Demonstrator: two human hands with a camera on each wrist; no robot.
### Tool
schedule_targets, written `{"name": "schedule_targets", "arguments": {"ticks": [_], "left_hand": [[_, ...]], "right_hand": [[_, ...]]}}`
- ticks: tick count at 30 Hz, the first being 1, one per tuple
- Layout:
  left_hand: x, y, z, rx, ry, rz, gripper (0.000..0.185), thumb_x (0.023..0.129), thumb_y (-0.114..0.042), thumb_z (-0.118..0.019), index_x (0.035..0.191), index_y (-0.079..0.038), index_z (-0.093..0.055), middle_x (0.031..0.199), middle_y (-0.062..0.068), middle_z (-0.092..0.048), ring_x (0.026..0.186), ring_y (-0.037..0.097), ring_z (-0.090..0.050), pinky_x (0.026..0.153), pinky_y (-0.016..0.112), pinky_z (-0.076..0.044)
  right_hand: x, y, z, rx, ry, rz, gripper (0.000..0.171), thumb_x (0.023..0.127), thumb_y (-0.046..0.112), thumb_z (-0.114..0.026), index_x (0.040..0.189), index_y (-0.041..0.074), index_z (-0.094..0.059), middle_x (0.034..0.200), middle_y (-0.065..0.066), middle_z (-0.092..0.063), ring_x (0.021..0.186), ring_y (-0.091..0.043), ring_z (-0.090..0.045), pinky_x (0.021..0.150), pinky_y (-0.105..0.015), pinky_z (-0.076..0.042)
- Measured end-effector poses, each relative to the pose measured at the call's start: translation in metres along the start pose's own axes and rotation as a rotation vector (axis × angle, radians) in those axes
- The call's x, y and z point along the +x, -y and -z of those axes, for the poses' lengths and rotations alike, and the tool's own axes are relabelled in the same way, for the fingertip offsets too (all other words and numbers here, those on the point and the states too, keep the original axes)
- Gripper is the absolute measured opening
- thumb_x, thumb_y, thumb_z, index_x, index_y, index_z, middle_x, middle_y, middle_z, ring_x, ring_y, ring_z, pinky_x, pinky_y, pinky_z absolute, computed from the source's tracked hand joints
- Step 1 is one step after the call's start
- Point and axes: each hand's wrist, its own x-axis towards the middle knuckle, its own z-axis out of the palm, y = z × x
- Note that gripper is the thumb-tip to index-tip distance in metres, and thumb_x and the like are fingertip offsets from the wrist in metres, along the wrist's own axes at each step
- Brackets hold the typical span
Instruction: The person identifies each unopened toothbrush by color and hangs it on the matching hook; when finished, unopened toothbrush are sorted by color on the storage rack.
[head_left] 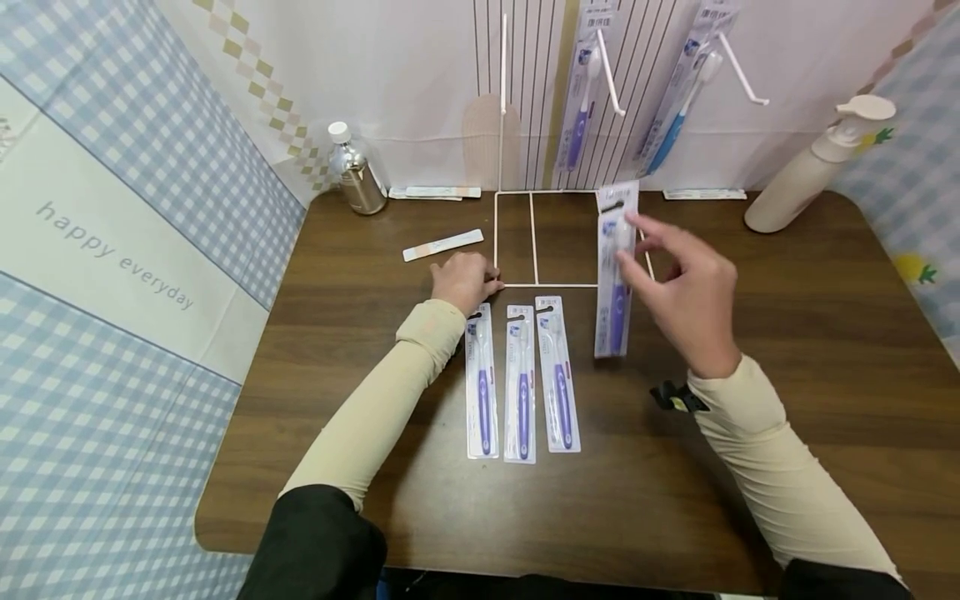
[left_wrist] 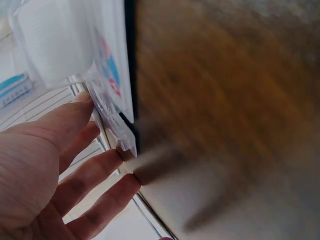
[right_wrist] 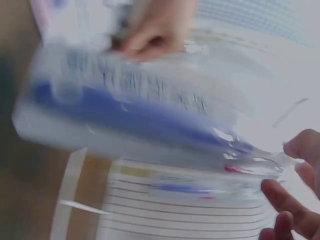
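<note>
Both wrist views were blurred; the printing on every pack was illegible. The right hand (head_left: pixel 686 292) pinched a packaged purple toothbrush (head_left: pixel 615 275) near its top, holding it upright above the brown table (head_left: pixel 787 333), in front of the white wire rack (head_left: pixel 536 242). The left hand (head_left: pixel 465 282) rested on the table at the rack's base corner, fingers loosely curled, holding nothing. Three packaged toothbrushes (head_left: pixel 521 383) lay side by side below it. Two more packs hung on the rack's hooks, tops cut off. A silver bottle (head_left: pixel 355 171) and a spray bottle (head_left: pixel 813 171) stood at the rear; their contents could not be seen.
</note>
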Motion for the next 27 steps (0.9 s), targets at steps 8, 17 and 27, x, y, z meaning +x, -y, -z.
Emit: {"name": "schedule_targets", "arguments": {"ticks": [8,17,27], "left_hand": [[0.001,0.0,0.002,-0.007,0.003,0.007,0.025,0.099,-0.041,-0.075,0.117,-0.025,-0.082,0.127,-0.004,-0.075,0.122,0.027,-0.066,0.106,0.064,-0.041],[0.003,0.001,-0.002,-0.015,0.011,0.006,0.025,0.098,-0.042,-0.075,0.116,-0.027,-0.083,0.127,-0.006,-0.075,0.122,0.026,-0.067,0.108,0.067,-0.039],[0.001,0.001,-0.001,-0.02,-0.002,0.004,0.022,0.098,-0.042,-0.076,0.112,-0.026,-0.083,0.125,-0.006,-0.076,0.12,0.026,-0.067,0.107,0.066,-0.04]], "right_hand": [[0.056,0.026,0.007,0.065,-0.191,-0.003,0.037,0.093,0.018,-0.082,0.127,0.028,-0.078,0.094,-0.006,-0.08,0.055,0.002,-0.036,0.058,-0.016,-0.028],[0.069,0.024,-0.002,0.056,-0.166,-0.005,0.038,0.095,0.02,-0.079,0.131,0.033,-0.074,0.094,-0.009,-0.08,0.062,-0.004,-0.041,0.06,-0.017,-0.03],[0.087,0.006,-0.033,0.113,-0.159,-0.155,0.037,0.092,0.015,-0.082,0.127,0.025,-0.078,0.1,-0.011,-0.08,0.072,0.0,-0.053,0.063,-0.016,-0.034]]}}
